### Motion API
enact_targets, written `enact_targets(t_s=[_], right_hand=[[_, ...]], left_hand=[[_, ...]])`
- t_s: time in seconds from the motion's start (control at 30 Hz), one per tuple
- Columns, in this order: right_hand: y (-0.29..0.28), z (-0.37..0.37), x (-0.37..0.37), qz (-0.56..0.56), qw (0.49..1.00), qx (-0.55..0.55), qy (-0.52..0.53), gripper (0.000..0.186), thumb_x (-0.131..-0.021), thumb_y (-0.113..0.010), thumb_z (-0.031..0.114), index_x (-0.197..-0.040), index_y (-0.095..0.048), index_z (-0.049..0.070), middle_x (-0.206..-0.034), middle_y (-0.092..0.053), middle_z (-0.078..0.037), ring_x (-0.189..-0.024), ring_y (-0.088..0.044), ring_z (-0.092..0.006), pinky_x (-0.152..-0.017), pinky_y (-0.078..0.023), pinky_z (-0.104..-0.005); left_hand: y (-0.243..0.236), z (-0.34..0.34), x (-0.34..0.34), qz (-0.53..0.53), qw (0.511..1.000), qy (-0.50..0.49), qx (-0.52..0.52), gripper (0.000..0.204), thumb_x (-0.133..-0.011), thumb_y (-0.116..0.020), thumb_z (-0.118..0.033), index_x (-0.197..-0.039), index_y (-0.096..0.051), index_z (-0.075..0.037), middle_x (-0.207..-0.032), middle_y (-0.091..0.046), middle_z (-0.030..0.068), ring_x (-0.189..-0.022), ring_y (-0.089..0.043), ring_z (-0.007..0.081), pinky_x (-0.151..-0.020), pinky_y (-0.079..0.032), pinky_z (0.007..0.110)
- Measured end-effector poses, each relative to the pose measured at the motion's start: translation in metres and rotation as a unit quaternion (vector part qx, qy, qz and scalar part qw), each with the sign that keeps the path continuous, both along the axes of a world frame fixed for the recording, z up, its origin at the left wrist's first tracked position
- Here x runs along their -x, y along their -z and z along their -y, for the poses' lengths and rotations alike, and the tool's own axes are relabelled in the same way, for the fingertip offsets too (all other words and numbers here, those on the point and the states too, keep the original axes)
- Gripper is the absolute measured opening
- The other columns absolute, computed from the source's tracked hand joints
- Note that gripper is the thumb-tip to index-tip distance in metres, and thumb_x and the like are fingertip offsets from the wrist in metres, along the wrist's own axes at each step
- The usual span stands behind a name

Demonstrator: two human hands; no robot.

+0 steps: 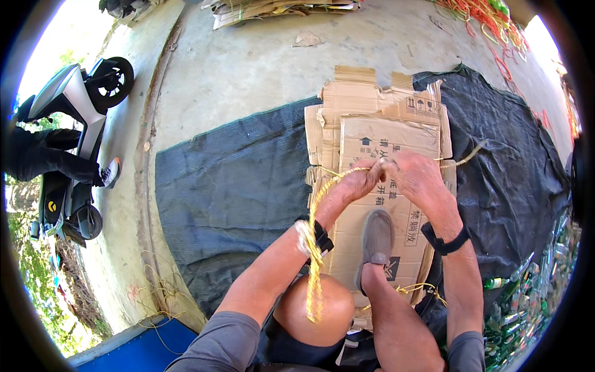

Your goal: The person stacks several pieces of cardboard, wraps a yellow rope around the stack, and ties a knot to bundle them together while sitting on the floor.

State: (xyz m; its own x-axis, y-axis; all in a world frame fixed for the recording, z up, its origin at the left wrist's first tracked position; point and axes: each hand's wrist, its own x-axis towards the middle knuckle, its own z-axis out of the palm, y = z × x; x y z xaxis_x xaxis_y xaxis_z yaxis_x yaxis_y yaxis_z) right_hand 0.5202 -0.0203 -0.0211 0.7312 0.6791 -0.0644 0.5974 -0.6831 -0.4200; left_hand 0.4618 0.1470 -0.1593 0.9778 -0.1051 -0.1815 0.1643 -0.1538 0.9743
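Flattened cardboard boxes (365, 214) lie stacked in front of me, and my foot in a grey slip-on shoe (378, 239) presses on them. Over the stack my two hands meet, close together. My left hand (365, 178) is closed on a yellow rope (317, 248), a length of which hangs down over my left forearm. Blurred by motion, my right hand (421, 177) has its fingers curled in at the rope beside the left. A frayed rope end (472, 154) sticks out past the right hand. Another yellow piece (421, 287) crosses the stack's near end.
A dark woven sheet (229, 180) lies under the cardboard. Green glass bottles (520, 316) are piled at lower right. A person's leg (68, 158) shows beside a scooter (80, 130) at left. More cardboard (279, 9) and tangled orange rope (489, 22) lie at the far side.
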Motion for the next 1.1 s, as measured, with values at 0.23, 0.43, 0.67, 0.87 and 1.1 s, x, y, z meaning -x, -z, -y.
enact_targets(t_s=[0.23,0.43,0.67,0.87,1.1], right_hand=[[0.059,0.046,0.036,-0.167,0.975,-0.12,0.08,0.009,-0.092,-0.057,0.007,-0.091,-0.063,0.001,-0.084,-0.063,-0.025,-0.085,-0.064,-0.0454,-0.07,-0.049,-0.0517],[0.1,0.034,0.037,0.001,0.988,-0.144,0.058,0.009,-0.091,-0.066,0.011,-0.093,-0.069,0.003,-0.086,-0.067,-0.024,-0.084,-0.068,-0.0376,-0.071,-0.052,-0.0493],[0.118,0.025,0.012,0.074,0.987,-0.075,0.119,0.023,-0.085,-0.075,0.028,-0.082,-0.073,0.005,-0.073,-0.067,-0.016,-0.07,-0.067,-0.035,-0.062,-0.054,-0.0457],[0.084,0.025,0.005,0.119,0.981,-0.106,0.11,0.016,-0.085,-0.07,0.02,-0.084,-0.069,0.005,-0.075,-0.066,-0.017,-0.074,-0.067,-0.0358,-0.064,-0.053,-0.0473],[0.075,0.014,-0.013,-0.005,0.988,-0.123,0.089,0.023,-0.093,-0.058,0.024,-0.094,-0.068,0.003,-0.085,-0.07,-0.019,-0.084,-0.068,-0.0376,-0.076,-0.054,-0.0483]], left_hand=[[-0.027,0.005,-0.001,-0.142,0.988,-0.025,0.051,0.035,-0.098,-0.067,-0.036,-0.088,-0.077,-0.004,-0.072,-0.059,-0.0036,-0.071,-0.05,0.0084,-0.064,-0.042,0.027],[-0.034,0.01,-0.003,-0.128,0.987,-0.069,0.073,0.015,-0.092,-0.071,-0.016,-0.093,-0.077,-0.003,-0.078,-0.065,-0.0045,-0.072,-0.052,0.0047,-0.064,-0.043,0.023],[-0.04,0.015,-0.004,-0.03,0.996,-0.072,-0.035,0.014,-0.091,-0.065,-0.012,-0.094,-0.075,-0.002,-0.071,-0.062,-0.0047,-0.067,-0.051,0.0037,-0.058,-0.043,0.024],[-0.037,0.019,-0.001,0.108,0.974,-0.119,-0.161,0.012,-0.088,-0.066,-0.008,-0.095,-0.074,-0.006,-0.067,-0.065,0.0104,-0.06,-0.061,0.0161,-0.057,-0.048,0.032],[-0.037,0.023,0.002,0.222,0.937,-0.106,-0.247,0.009,-0.084,-0.064,-0.003,-0.091,-0.07,-0.006,-0.075,-0.067,0.0209,-0.072,-0.067,0.0419,-0.062,-0.052,0.046]])
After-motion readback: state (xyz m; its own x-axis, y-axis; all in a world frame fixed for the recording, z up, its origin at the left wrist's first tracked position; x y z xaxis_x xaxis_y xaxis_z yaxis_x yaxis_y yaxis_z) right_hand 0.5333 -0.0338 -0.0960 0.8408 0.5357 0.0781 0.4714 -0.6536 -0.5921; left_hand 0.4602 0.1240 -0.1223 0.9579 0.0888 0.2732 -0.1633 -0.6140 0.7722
